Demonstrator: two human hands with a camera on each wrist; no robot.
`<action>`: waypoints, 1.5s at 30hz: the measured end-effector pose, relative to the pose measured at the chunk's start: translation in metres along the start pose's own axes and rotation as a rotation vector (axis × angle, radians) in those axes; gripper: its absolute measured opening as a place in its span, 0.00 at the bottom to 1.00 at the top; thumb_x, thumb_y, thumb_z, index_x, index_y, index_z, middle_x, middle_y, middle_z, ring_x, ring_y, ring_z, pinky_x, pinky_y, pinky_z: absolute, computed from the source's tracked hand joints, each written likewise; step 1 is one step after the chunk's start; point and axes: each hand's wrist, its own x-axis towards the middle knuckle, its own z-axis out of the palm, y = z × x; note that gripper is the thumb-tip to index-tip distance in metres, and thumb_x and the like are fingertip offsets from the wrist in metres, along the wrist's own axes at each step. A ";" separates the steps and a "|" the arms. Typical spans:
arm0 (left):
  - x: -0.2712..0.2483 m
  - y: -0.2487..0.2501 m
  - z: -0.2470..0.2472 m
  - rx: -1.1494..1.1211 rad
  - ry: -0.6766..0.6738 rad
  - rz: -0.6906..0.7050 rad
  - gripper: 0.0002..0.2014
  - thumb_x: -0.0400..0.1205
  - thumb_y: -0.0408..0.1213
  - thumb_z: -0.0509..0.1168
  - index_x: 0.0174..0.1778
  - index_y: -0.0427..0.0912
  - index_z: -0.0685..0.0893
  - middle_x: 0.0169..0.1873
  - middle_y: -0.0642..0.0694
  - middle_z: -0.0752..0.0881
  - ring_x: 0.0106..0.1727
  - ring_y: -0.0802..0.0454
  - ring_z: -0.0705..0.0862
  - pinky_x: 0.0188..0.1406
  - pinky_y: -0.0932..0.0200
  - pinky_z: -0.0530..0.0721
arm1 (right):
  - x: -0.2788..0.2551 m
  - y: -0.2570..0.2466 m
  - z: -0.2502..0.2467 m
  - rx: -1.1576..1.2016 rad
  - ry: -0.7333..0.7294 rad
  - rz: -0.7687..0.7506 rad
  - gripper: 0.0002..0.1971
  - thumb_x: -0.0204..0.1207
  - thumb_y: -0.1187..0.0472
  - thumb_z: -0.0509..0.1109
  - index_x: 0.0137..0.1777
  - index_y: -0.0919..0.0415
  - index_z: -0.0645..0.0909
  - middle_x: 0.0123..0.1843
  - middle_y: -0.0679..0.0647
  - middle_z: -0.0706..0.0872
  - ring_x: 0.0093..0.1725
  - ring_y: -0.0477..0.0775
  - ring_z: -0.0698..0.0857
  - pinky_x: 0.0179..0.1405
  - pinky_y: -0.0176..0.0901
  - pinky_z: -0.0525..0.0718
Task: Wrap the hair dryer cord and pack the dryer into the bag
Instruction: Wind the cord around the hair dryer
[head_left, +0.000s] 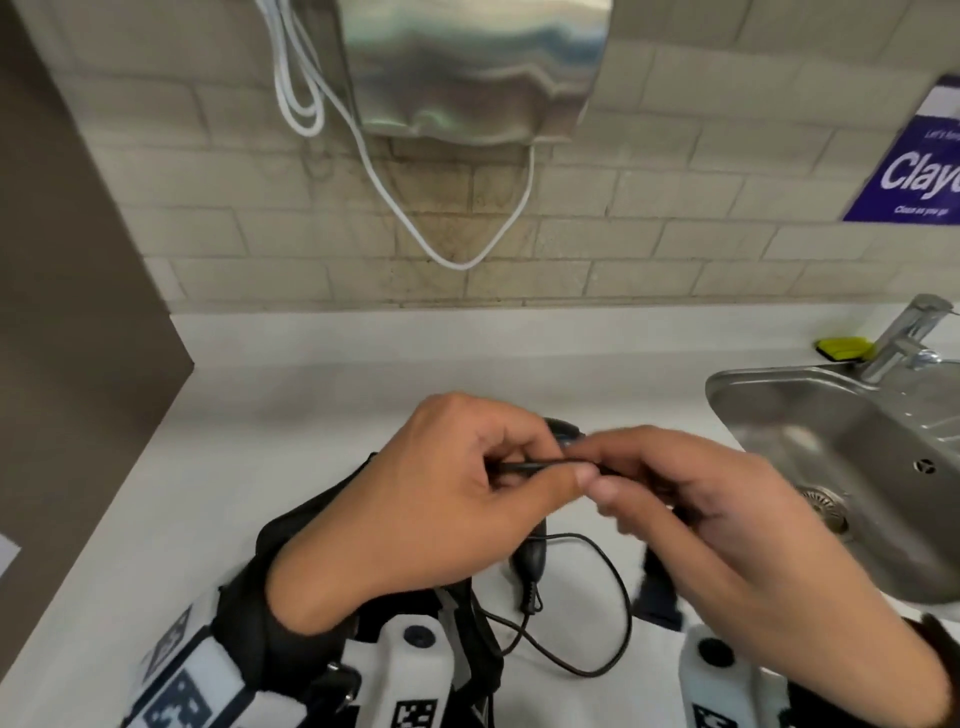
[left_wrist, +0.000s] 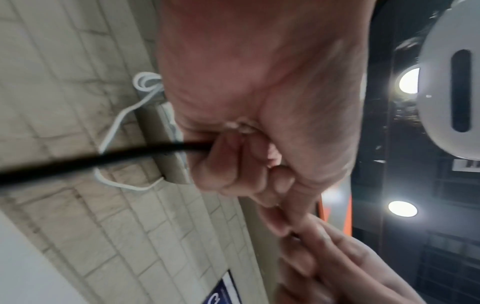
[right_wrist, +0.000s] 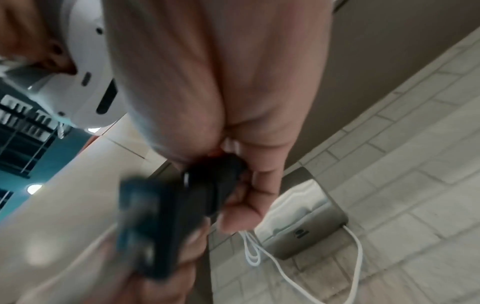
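Note:
Over the white counter my two hands meet on the thin black cord (head_left: 519, 465). My left hand (head_left: 540, 470) pinches it in curled fingers; in the left wrist view the cord (left_wrist: 103, 158) runs out of that fist (left_wrist: 233, 156). My right hand (head_left: 608, 478), blurred, grips the cord's chunky black end (right_wrist: 207, 185). Below the hands lies the black hair dryer, with its handle (head_left: 535, 553) showing. Slack cord (head_left: 621, 613) loops on the counter. The black bag (head_left: 311, 525) lies under my left wrist, mostly hidden.
A steel sink (head_left: 779, 395) with a faucet (head_left: 904, 332) and a yellow sponge (head_left: 841, 347) lies close on the right. A steel hand dryer (head_left: 467, 67) with a hanging white cable (head_left: 457, 260) is on the tiled wall. A brown partition (head_left: 62, 312) bounds the left.

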 end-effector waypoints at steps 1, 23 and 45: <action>-0.003 -0.007 -0.003 -0.028 -0.074 -0.021 0.17 0.76 0.51 0.74 0.26 0.46 0.82 0.16 0.54 0.74 0.20 0.57 0.70 0.21 0.60 0.69 | -0.002 0.002 -0.007 0.007 0.014 -0.002 0.09 0.79 0.49 0.66 0.54 0.46 0.86 0.42 0.32 0.87 0.42 0.36 0.86 0.39 0.17 0.77; -0.015 -0.029 -0.041 -0.358 -0.022 -0.045 0.15 0.84 0.46 0.60 0.38 0.43 0.85 0.19 0.56 0.72 0.18 0.58 0.68 0.19 0.68 0.70 | -0.082 0.167 0.034 -0.046 -0.220 0.501 0.18 0.79 0.68 0.68 0.46 0.38 0.81 0.38 0.35 0.91 0.40 0.38 0.90 0.41 0.24 0.82; -0.041 -0.086 -0.021 -0.097 -0.453 -0.171 0.18 0.81 0.58 0.62 0.29 0.54 0.76 0.23 0.54 0.76 0.25 0.56 0.74 0.29 0.59 0.73 | 0.002 0.081 -0.075 0.550 0.451 0.323 0.10 0.85 0.56 0.61 0.48 0.57 0.81 0.26 0.45 0.80 0.19 0.40 0.78 0.18 0.24 0.78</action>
